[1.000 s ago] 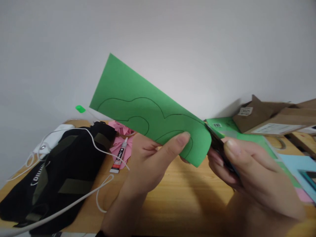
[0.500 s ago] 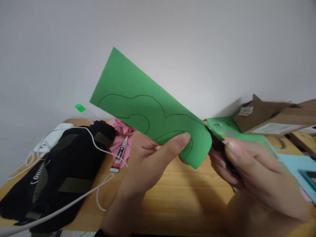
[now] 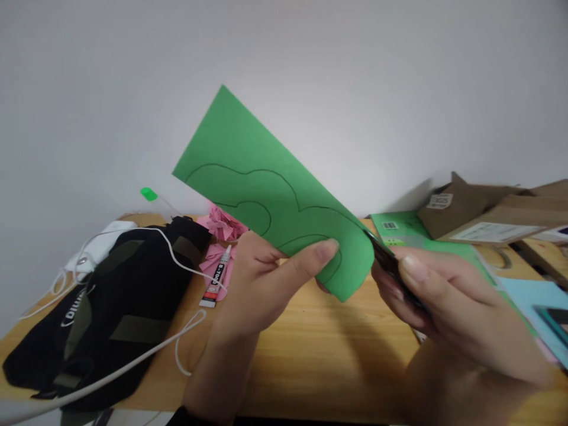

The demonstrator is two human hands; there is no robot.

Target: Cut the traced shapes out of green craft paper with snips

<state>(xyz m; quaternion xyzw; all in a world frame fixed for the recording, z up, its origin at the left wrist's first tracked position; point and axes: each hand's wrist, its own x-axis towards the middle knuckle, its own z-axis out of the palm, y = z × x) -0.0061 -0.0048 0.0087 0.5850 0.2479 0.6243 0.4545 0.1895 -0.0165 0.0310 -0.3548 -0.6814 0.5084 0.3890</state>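
Observation:
A piece of green paper with curved dark lines drawn on it is held up above the table. My left hand pinches its lower edge, thumb on top and fingers behind. My right hand is closed around dark scissors, whose handles are mostly hidden by the fingers. The blades meet the paper's right edge, at the end of the upper drawn line. Below them the paper's lower right corner has a rounded, cut edge.
On the wooden table, a black bag and a white cable lie left. A glue tube rests by pink paper pieces. At right are cardboard boxes, a green packet and light blue paper.
The green paper has tilted more steeply, its upper left corner shifting right. The scissors and my right hand have moved slightly left, with the blades farther along the drawn line.

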